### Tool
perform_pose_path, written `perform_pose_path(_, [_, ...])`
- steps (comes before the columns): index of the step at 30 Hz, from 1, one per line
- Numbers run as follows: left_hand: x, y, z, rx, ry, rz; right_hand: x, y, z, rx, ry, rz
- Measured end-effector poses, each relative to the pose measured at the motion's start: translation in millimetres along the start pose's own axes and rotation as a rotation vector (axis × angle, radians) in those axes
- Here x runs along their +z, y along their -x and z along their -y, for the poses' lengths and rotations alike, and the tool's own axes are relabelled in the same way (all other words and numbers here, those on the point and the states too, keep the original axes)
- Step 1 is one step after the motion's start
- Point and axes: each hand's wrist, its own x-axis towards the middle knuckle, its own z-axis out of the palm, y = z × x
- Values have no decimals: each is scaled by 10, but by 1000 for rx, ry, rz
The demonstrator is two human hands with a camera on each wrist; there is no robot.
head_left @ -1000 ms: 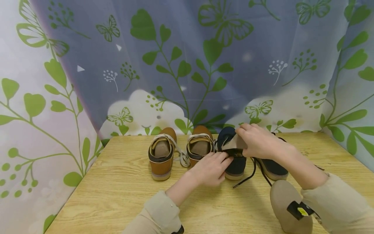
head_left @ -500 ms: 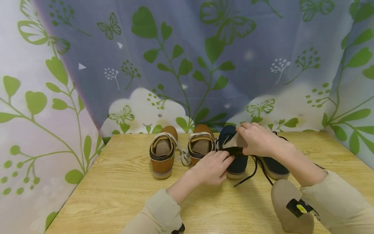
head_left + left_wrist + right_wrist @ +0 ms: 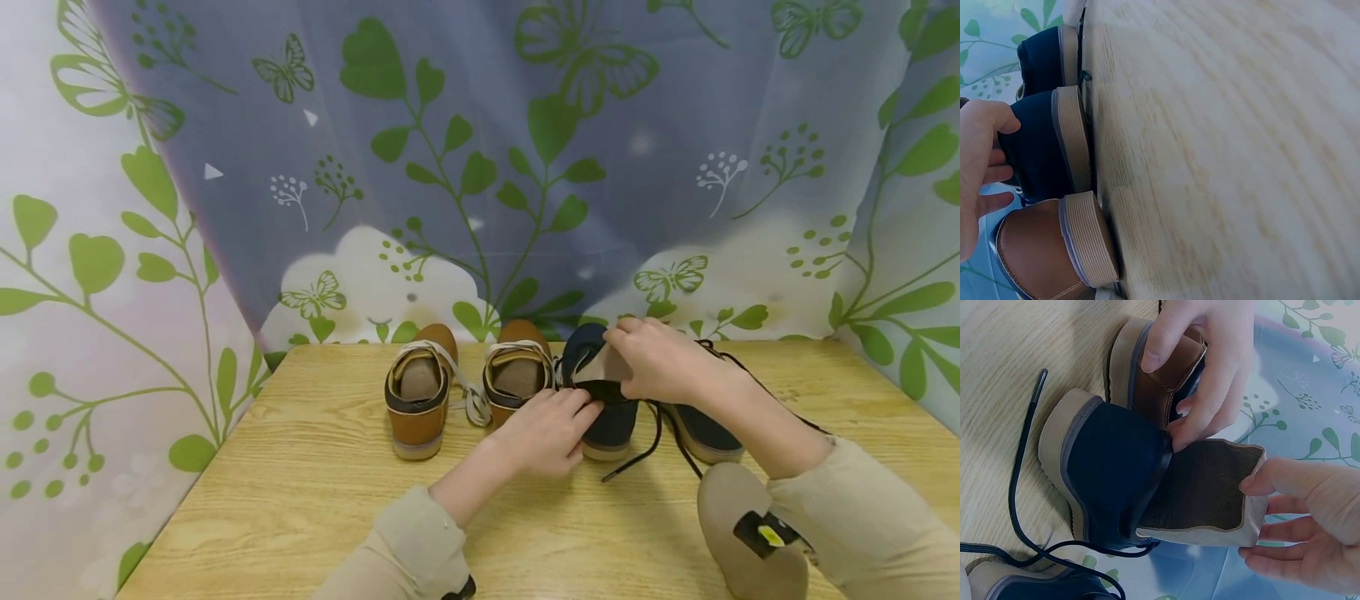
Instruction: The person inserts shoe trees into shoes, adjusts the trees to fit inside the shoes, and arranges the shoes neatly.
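Observation:
My right hand (image 3: 663, 358) pinches the heel end of a beige insole (image 3: 1200, 481) between thumb and fingers. The insole's front part is inside a navy lace-up shoe (image 3: 1113, 450) and hidden there; its dark underside faces the right wrist camera. My left hand (image 3: 543, 431) holds that shoe at its heel, an index fingertip right at the collar, as the right wrist view shows. In the left wrist view, a bent digit overlaps the navy heel (image 3: 1038, 144). A second beige insole (image 3: 731, 521) lies on the table beneath my right forearm.
Two brown shoes with cream laces, one at far left (image 3: 417, 408) and one beside it (image 3: 517, 371), stand left of the navy shoe. Another navy shoe (image 3: 703, 433) stands to the right, loose black laces (image 3: 637, 458) trailing on the wooden table (image 3: 315, 500). Patterned cloth (image 3: 420, 150) hangs behind.
The head view has shifted slightly. Both hands keep nearly the same place on the shoe and insole, and the other shoes stay where they are.

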Motion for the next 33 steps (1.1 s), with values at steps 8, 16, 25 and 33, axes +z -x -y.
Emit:
perform_pose_path(8, [-2, -4, -9, -5, -3, 21, 40, -15, -9, -7, 7, -4])
perform_pose_path(16, [15, -11, -15, -12, -9, 23, 64, -34, 3, -8, 28, 1])
perform_pose_path(25, [6, -16, -20, -22, -30, 32, 112, -50, 25, -13, 64, -24])
perform_pose_path(33, [-13, -16, -14, -26, -38, 50, 163, -82, 42, -3, 89, -21])
